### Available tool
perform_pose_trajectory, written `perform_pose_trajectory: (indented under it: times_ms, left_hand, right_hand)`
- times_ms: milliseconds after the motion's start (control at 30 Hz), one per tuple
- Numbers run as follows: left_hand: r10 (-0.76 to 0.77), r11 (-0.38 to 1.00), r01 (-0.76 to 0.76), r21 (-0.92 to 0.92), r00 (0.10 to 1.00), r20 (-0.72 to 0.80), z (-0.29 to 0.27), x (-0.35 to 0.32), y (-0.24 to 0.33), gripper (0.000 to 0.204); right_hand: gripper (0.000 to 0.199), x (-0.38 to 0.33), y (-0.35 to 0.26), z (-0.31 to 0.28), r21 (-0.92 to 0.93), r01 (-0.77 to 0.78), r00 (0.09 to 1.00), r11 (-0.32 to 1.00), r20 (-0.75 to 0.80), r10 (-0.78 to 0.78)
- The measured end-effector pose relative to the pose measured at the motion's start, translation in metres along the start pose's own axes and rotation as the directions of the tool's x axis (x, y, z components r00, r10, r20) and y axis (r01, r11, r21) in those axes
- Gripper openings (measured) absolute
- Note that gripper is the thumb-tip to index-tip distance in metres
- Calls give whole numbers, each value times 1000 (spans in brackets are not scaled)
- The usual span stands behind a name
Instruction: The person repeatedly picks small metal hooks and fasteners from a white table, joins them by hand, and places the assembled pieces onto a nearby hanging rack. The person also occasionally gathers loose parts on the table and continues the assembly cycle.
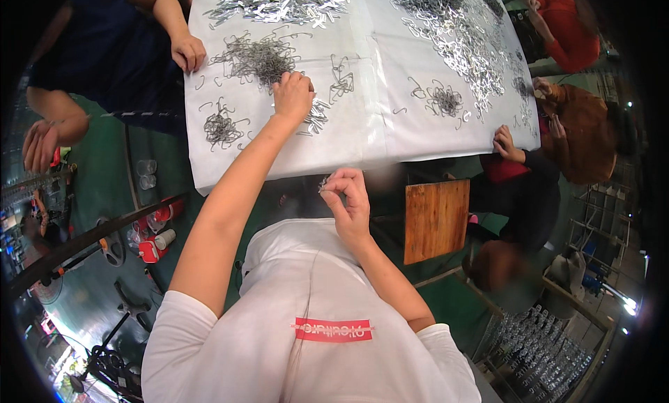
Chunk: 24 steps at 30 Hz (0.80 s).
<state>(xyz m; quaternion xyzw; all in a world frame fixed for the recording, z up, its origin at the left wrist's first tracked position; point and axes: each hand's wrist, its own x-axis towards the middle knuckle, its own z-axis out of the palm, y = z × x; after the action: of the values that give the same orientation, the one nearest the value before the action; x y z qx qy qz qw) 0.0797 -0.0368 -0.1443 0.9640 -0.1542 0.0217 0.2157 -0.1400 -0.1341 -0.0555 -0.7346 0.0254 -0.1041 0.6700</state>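
Observation:
My left hand (293, 97) reaches far over the white-covered table (279, 141), fingers bent down and bunched at the near edge of a pile of bent wire hooks (265, 60). Whatever lies under its fingertips is hidden. Beside that hand is a small heap of flat metal strips (317, 117). My right hand (352, 202) is raised just off the table's near edge, thumb and forefinger pinched around a small metal piece (323, 185), too small to make out fully. A smaller cluster of wire hooks (221, 129) lies to the left.
Larger heaps of metal strips (279, 2) and shiny metal parts (467, 47) cover the table's far side. Another hook pile (444, 100) sits right. A co-worker's hand (188, 52) rests at the left edge, another's hand (507, 145) at the right. A wooden stool (437, 220) stands nearby.

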Motion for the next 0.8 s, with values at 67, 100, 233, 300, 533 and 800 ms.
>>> perform_pose_trajectory:
  times_ms: [67,100,233,300,533,800]
  left_hand:
    - [45,996,-48,-73,998,-32,-8,0,2,7]
    - [17,974,-25,-223,999,-39,-14,-2,3,9]
    - [-80,818,92,-568,996,46,-36,-27,5,17]
    - [-93,772,108,-626,994,57,-44,-36,4,23]
    - [-152,451,306,-839,952,265,-75,-80,16,18]
    - [-136,306,425,-852,905,403,-127,-150,49,15]
  right_hand:
    - [8,1,0,-1,-21,-4,1000,1000,-6,3]
    - [8,1,0,0,-17,-5,1000,1000,-7,4]
    - [9,-3,3,6,18,-24,1000,1000,-20,25]
    - [9,-4,7,8,-18,-23,999,1000,-27,23]
    - [8,-5,15,14,-65,-4,997,998,-72,-1]
    - [7,-8,11,19,-59,1,995,998,-100,-7]
